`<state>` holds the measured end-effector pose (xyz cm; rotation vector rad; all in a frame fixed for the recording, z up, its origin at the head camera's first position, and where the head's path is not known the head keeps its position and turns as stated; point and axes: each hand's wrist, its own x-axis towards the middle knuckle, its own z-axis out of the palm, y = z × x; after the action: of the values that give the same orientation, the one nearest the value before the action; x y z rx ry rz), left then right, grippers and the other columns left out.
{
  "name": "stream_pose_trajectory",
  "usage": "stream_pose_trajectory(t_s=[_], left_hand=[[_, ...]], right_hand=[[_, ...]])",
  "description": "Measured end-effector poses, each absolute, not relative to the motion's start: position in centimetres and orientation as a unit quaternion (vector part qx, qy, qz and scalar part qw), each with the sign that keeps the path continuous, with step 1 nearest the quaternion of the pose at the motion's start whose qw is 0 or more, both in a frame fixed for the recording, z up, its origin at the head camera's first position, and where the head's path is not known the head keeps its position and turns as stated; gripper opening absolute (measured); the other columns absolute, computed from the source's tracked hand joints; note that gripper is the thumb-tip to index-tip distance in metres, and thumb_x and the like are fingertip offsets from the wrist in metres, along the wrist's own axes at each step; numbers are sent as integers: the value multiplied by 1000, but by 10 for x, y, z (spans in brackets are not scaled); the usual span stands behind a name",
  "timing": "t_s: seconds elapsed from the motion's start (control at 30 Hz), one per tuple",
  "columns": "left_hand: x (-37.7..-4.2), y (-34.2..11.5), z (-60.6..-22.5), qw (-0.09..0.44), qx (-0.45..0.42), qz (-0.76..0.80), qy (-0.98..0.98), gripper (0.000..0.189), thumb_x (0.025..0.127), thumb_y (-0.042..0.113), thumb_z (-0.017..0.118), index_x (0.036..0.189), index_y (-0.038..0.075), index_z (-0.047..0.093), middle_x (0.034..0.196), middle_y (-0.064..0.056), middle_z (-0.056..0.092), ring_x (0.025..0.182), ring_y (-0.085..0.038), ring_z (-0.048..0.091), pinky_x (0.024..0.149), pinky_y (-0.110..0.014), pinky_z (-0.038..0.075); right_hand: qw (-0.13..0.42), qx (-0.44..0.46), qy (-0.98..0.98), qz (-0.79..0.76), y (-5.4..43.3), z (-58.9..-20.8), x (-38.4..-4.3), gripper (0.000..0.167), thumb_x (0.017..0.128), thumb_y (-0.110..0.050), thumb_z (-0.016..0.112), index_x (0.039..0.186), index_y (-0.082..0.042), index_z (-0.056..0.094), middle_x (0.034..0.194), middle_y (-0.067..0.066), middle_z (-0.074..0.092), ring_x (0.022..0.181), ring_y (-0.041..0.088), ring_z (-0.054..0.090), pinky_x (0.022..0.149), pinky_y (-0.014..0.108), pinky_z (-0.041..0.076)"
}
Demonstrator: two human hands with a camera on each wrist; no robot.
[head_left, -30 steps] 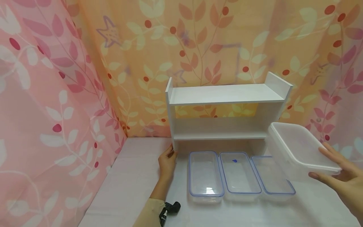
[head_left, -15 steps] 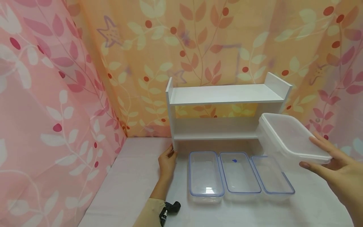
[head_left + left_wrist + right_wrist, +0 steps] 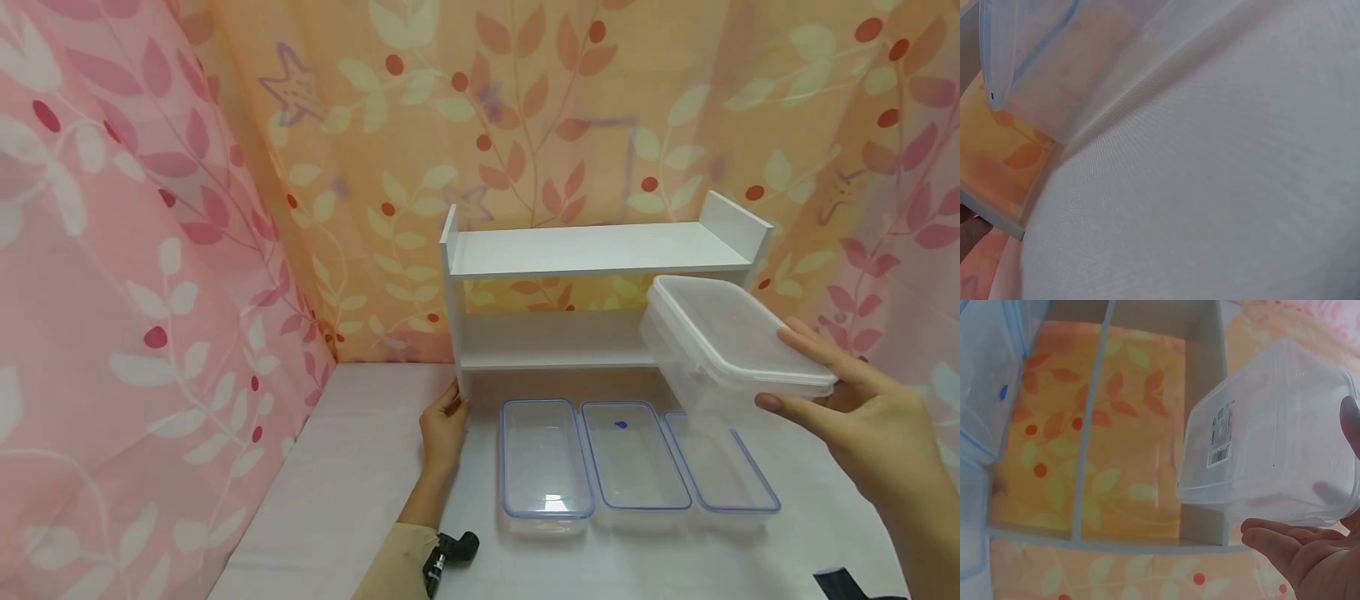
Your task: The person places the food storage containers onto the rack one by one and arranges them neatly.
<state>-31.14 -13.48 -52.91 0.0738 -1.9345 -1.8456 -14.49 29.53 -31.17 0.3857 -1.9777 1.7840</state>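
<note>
My right hand (image 3: pixel 873 408) grips one end of a clear plastic food container (image 3: pixel 738 329) with a whitish lid, thumb on one side and fingers on the other. The container is tilted in the air at the shelf's right, overlapping the middle level in the head view. A barcode label (image 3: pixel 1220 436) shows on its base in the right wrist view. My left hand (image 3: pixel 442 425) holds the lower left side panel of the white two-board shelf (image 3: pixel 600 250). In the left wrist view only some fingers (image 3: pixel 972 234) show beside that panel; the rest is hidden.
Three clear containers with blue-rimmed lids stand in a row before the shelf: left (image 3: pixel 546 458), middle (image 3: pixel 636 458) and right (image 3: pixel 722 462). A white cloth (image 3: pixel 337 500) covers the table. Patterned curtains (image 3: pixel 360 167) hang behind and at the sides.
My right hand has carried the whitish-lidded container left and upward, closer to the shelf's middle level. The left hand and the three blue-rimmed containers have stayed put.
</note>
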Motion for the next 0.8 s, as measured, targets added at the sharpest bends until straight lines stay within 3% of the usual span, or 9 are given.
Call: stream_pose_trajectory(t_s=[0.1,0.3,0.6,0.8], left_hand=[[-312,-134,-529,229,25,-675,-701,47,89,-5,73,132,13,69,126,-18,70,98,-22,73,45,-21,48],[-314,-134,-530,242,19,-668,-704,48,88,-4,74,132,14,70,123,-17,71,96,-22,73,45,-23,50],[-315,-133,-532,248,22,-668,-701,48,87,-6,73,131,12,70,126,-13,70,104,-28,73,58,-19,55],[-291,-125,-503,258,9,-670,-696,45,86,-12,70,130,0,67,126,-25,67,105,-41,71,63,-23,58]], right_hand=[[221,142,-714,648,288,-305,-147,75,78,25,72,147,2,51,159,-2,47,117,-3,61,83,11,53],[232,157,-709,647,275,-287,-149,76,77,24,74,146,2,53,158,0,47,125,2,58,86,12,52],[226,185,-672,680,262,-270,-152,76,75,29,72,144,5,53,156,1,51,124,2,61,86,14,53],[238,202,-662,681,254,-256,-154,76,73,31,71,143,7,54,154,3,53,125,6,61,85,17,54]])
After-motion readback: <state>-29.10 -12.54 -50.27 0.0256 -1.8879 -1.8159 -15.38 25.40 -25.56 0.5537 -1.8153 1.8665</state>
